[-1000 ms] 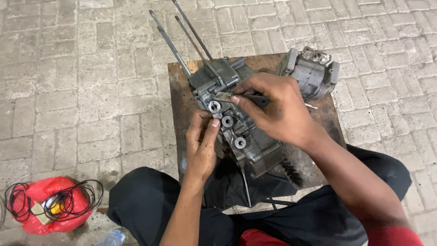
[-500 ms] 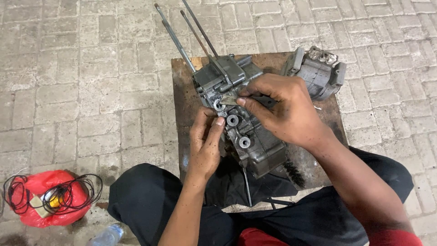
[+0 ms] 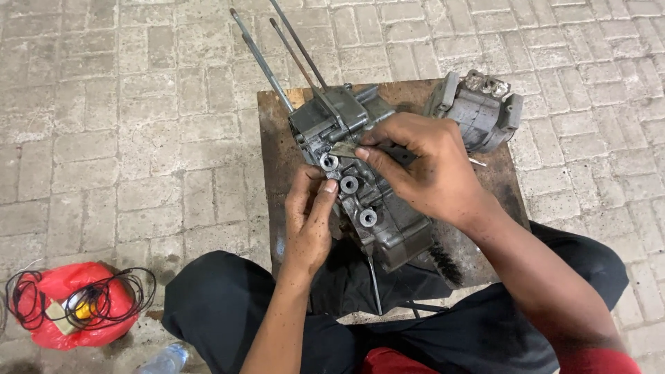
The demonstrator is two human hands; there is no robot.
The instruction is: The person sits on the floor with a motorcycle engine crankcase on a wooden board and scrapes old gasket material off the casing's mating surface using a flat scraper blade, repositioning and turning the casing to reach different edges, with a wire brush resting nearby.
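On the wooden stand point(image 3: 277, 138), left hand point(image 3: 308, 221) steadies the engine casing point(image 3: 360, 180); right hand point(image 3: 429, 173) fingers pinch a flat tool point(image 3: 341, 149).

Engine casing point(image 3: 360, 187): cast metal, dull grey, greasy matt finish. Long studs point(image 3: 263, 59): bare steel, slightly shiny. Second metal part point(image 3: 481, 111): same dull grey casting. Stool top point(image 3: 277, 152): worn wood, rough, oil-stained. Paving point(image 3: 125, 138): rough grey brick. Bag point(image 3: 66, 315): glossy red plastic, wrapped with black cable.
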